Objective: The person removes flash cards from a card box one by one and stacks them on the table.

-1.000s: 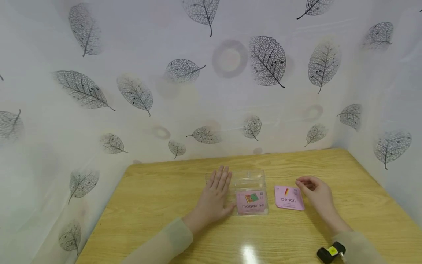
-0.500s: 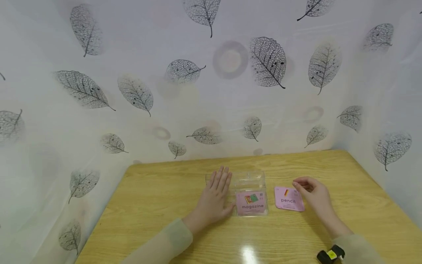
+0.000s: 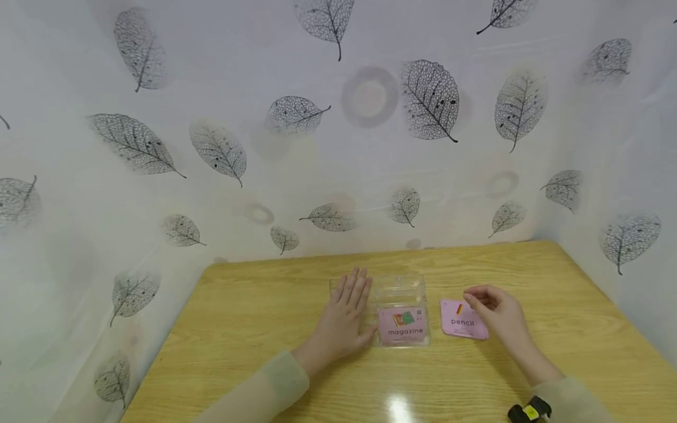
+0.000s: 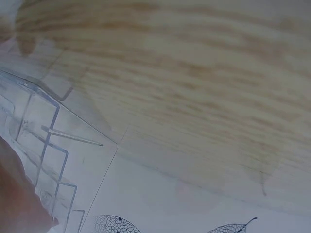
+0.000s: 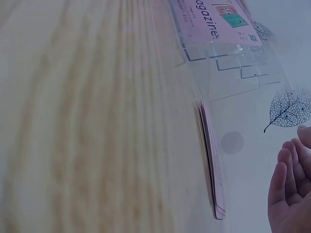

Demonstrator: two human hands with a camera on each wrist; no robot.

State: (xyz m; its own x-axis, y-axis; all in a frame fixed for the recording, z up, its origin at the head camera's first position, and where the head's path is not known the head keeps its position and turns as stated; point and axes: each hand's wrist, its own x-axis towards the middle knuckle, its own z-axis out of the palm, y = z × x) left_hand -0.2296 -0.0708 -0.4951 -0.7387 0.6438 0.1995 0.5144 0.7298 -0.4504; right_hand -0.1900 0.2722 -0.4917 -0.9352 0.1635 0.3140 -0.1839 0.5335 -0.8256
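A clear plastic tiered card holder (image 3: 400, 292) stands on the wooden table, a pink "magazine" card (image 3: 404, 328) in its front right slot. My left hand (image 3: 341, 317) rests with straight fingers over the holder's left part, thumb by the card's left edge; its steps (image 4: 53, 160) show at the left of the left wrist view. To the right lies a small stack of pink cards (image 3: 461, 323), "pencil" on top. Over the stack's upper right corner is my right hand (image 3: 499, 311), fingers loosely bent, thumb near the fingertips. In the right wrist view a gap separates the hand from the stack (image 5: 212, 165).
A black device with a yellow label (image 3: 530, 410) is at the right sleeve's cuff. Behind and beside the table (image 3: 254, 317) hangs a white curtain (image 3: 317, 164) printed with dark leaves.
My right hand has moved slightly left, over the corner of the card stack. The left hand has stayed in place on the holder.
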